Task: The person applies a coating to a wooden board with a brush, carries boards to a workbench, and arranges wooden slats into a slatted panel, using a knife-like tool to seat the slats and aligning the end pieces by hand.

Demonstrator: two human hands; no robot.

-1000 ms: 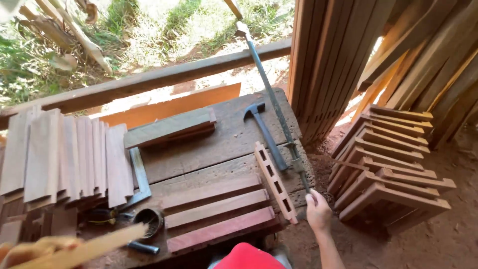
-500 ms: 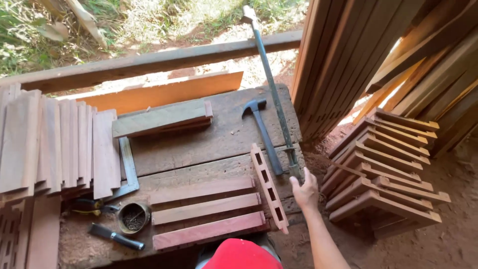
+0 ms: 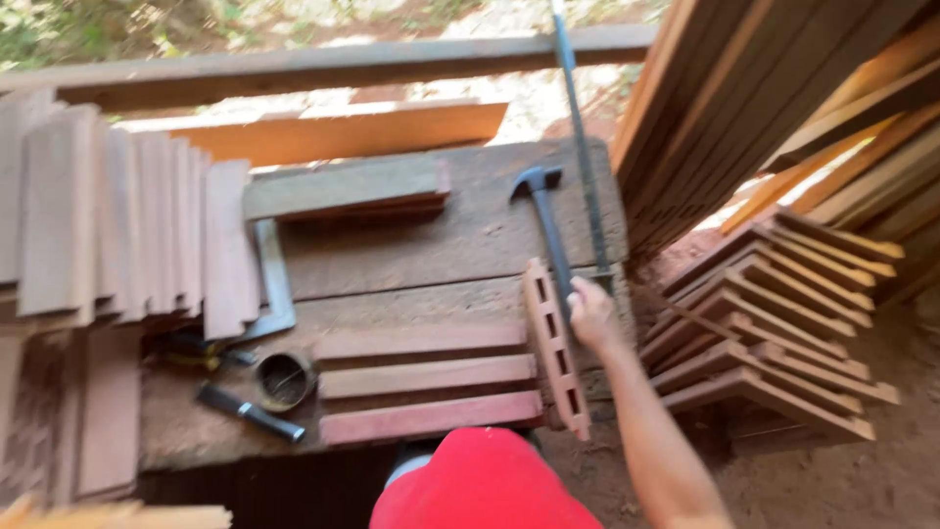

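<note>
Right hand (image 3: 590, 312) closed round the hammer (image 3: 548, 233) handle near the table's (image 3: 441, 245) right edge — not yet lifted. Frame (image 3: 460, 377) half assembled beside it. Left hand out of view.

Right hand (image 3: 590, 315) closed round hammer (image 3: 546, 223) handle end on tabletop (image 3: 431, 245). Slotted wooden rail (image 3: 554, 345) just left of grip, long metal bar (image 3: 582, 147) just right.
</note>
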